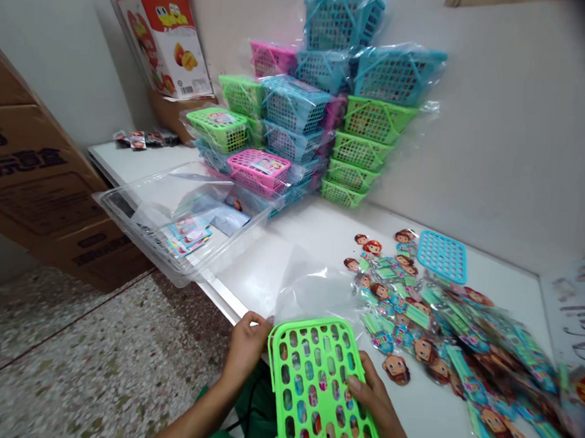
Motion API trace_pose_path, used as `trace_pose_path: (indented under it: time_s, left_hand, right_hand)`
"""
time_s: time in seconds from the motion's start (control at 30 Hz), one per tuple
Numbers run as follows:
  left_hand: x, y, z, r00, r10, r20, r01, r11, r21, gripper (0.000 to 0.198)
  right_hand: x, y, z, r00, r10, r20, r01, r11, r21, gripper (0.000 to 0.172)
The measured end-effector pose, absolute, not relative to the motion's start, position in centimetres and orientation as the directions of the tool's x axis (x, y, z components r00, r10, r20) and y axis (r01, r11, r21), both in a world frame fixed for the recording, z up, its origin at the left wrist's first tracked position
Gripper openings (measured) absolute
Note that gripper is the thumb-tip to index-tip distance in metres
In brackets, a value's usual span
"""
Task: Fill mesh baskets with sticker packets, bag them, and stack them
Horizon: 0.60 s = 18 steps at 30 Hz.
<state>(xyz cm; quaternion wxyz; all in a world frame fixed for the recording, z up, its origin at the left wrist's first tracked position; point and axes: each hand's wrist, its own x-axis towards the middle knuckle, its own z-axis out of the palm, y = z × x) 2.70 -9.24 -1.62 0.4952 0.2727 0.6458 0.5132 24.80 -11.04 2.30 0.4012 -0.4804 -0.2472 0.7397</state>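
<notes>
A bright green plastic basket [315, 381] with a slotted lid is tilted up at the table's front edge, colourful items showing through its holes. My right hand [373, 395] grips its right side, thumb on the lid. A clear plastic bag [307, 290] lies on the table just beyond the basket's far end. At the basket's far left corner, my left hand [248, 343] is closed, its fingertips pinching what looks like the bag's edge. Part of the bag's mouth is hidden behind the basket.
Wrapped blue baskets [295, 106], green baskets [374, 121] and a pink basket [258, 170] are stacked at the back. A clear tray [183, 271] with cards overhangs the left edge. Character-head packets [424, 348] and a blue lid [443, 256] lie right. Cardboard boxes [30, 167] stand left.
</notes>
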Motion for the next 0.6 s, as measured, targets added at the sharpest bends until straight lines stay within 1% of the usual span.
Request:
trace_pose_path:
  time_s: [0.17,0.27,0.33,0.4,0.47,0.53,0.57,0.6]
  left_hand:
    - [3.0,-8.9,-1.1,-0.390,0.870,-0.302,-0.276,0.202,0.940,0.041]
    - [3.1,-8.8,-1.0,-0.396,0.890,-0.224,-0.268,0.121,0.956,0.036]
    - [3.3,-9.0,-1.1,-0.420,0.893,-0.164,-0.212,0.079,0.974,0.029]
    - [3.3,-9.5,-1.5,-0.448,0.888,-0.099,-0.123,0.048,0.991,0.026]
    - [3.2,-10.2,-2.1,-0.440,0.898,-0.020,0.000,0.023,1.000,0.031]
    - [2.8,-10.8,-2.8,-0.380,0.924,0.050,0.129,-0.001,0.992,0.038]
    - [2.6,-11.0,-3.1,-0.346,0.936,0.059,0.168,0.000,0.986,0.040]
    - [2.3,-11.0,-3.3,-0.324,0.945,0.038,0.173,0.020,0.985,0.042]
  right_hand:
    - [25.0,-11.1,2.3,-0.211,0.833,-0.512,-0.351,-0.553,-0.756,0.045]
    - [24.9,-11.1,2.3,-0.205,0.842,-0.499,-0.364,-0.539,-0.760,0.049]
    - [24.9,-11.2,2.5,-0.193,0.837,-0.513,-0.367,-0.546,-0.753,0.049]
    - [24.9,-11.3,2.6,-0.179,0.828,-0.532,-0.372,-0.558,-0.742,0.046]
    - [25.0,-11.4,2.8,-0.165,0.829,-0.534,-0.384,-0.553,-0.739,0.045]
    - [25.1,-11.5,2.8,-0.158,0.832,-0.531,-0.395,-0.547,-0.739,0.046]
    - [25.1,-11.5,2.8,-0.160,0.834,-0.529,-0.399,-0.544,-0.738,0.048]
    - [25.1,-11.5,2.7,-0.167,0.834,-0.525,-0.401,-0.544,-0.737,0.049]
